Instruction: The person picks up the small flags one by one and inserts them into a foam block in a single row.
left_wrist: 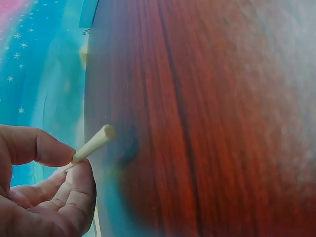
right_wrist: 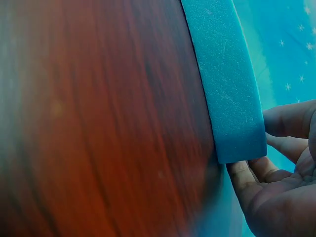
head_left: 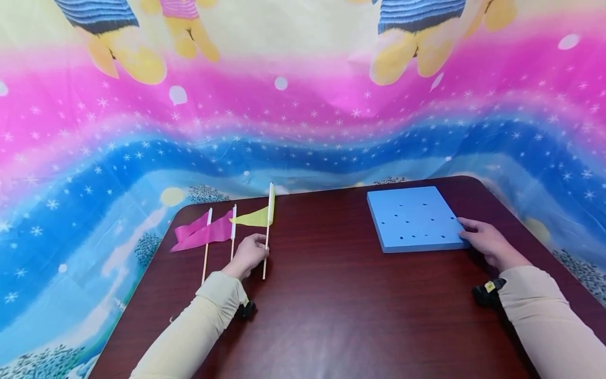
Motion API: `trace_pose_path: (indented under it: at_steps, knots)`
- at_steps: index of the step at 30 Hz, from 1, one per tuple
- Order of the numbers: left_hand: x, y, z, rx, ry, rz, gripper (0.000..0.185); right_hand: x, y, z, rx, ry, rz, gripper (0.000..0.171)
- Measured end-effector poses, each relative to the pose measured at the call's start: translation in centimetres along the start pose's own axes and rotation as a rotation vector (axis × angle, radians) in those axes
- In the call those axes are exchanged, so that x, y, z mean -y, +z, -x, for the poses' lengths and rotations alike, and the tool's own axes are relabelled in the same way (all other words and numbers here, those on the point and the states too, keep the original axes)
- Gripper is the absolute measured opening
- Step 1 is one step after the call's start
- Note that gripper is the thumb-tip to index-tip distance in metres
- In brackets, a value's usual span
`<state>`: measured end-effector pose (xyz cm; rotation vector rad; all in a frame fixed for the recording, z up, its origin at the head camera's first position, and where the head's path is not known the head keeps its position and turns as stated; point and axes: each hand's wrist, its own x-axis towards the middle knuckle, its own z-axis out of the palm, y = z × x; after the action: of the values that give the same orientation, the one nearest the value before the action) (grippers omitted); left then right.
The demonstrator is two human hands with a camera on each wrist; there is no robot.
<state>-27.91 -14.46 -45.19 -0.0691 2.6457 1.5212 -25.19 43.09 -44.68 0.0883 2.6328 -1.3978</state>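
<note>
My left hand (head_left: pixel 248 255) pinches the thin wooden stick of a yellow pennant flag (head_left: pixel 255 217) between thumb and fingers. The flag stands roughly upright over the table's left part, and in the left wrist view the lower end of its stick (left_wrist: pixel 94 143) juts out past the fingertips. Two pink pennant flags (head_left: pixel 220 230) on similar sticks are to its left. At the right, a light blue foam board (head_left: pixel 416 204) with several small holes lies flat. My right hand (head_left: pixel 487 242) holds its near right corner, and fingertips touch the board's edge (right_wrist: pixel 237 118) in the right wrist view.
Everything is on a dark reddish-brown wooden table (head_left: pixel 322 295) with rounded far corners. A colourful printed curtain (head_left: pixel 303 121) hangs right behind the table and along both sides. A stretch of bare tabletop separates the flags from the board.
</note>
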Motion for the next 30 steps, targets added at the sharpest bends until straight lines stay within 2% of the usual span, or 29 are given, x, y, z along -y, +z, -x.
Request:
trace_pose_path:
  at_steps: [8, 17, 24, 30]
  knots:
    - [-0.3, 0.0, 0.2, -0.051, 0.000, 0.039, 0.053, 1.2, 2.0, -0.8, 0.018, -0.011, 0.030, 0.058]
    - [-0.3, -0.2, 0.8, -0.112, 0.064, 0.138, 0.056, 3.8, 5.0, -1.8, 0.026, -0.008, 0.028, 0.059]
    - [-0.2, -0.3, 0.6, -0.133, 0.009, 0.162, 0.058, 5.2, 7.3, -2.0, 0.017, -0.030, 0.043, 0.059]
    - [0.0, -0.5, 0.4, -0.178, 0.012, 0.162, 0.058, 6.0, 8.9, -2.2, 0.002, -0.061, 0.064, 0.058]
